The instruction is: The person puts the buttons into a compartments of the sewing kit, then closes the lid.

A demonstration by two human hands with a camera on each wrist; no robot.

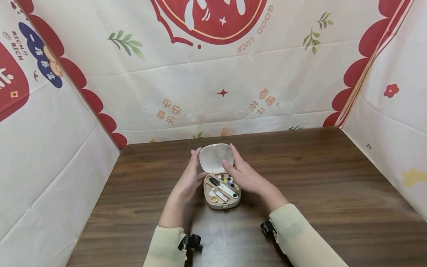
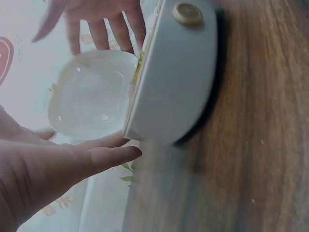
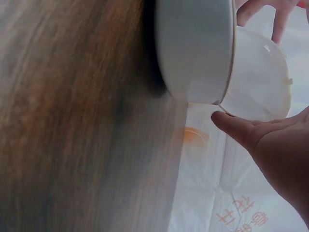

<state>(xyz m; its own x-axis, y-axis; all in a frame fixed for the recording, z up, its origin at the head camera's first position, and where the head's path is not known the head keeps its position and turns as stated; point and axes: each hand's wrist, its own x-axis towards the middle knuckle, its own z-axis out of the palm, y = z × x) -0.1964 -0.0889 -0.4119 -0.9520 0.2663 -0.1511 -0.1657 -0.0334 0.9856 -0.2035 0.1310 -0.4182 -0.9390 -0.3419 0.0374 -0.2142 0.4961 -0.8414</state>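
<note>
A small sewing box (image 1: 222, 207) with a cream base stands on the table, its pale translucent lid (image 1: 213, 157) raised at the back. Inside lie a long black-and-white tool (image 1: 227, 190), a gold thimble-like ring (image 1: 214, 199) and several coloured beads or pin heads (image 1: 230, 182). My left hand (image 1: 186, 181) is beside the lid's left edge, fingers extended. On the other side, my right hand (image 1: 247, 176) lies along the lid's right edge, its thumb in front. The wrist views show straight fingers near the hinge; whether each touches is hard to tell.
The brown wooden table (image 1: 317, 178) reaches back to a printed white cloth (image 1: 213, 85), which also covers both sides. Each sleeve carries a black wrist device, one on the left (image 1: 191, 241) and one on the right (image 1: 268, 228).
</note>
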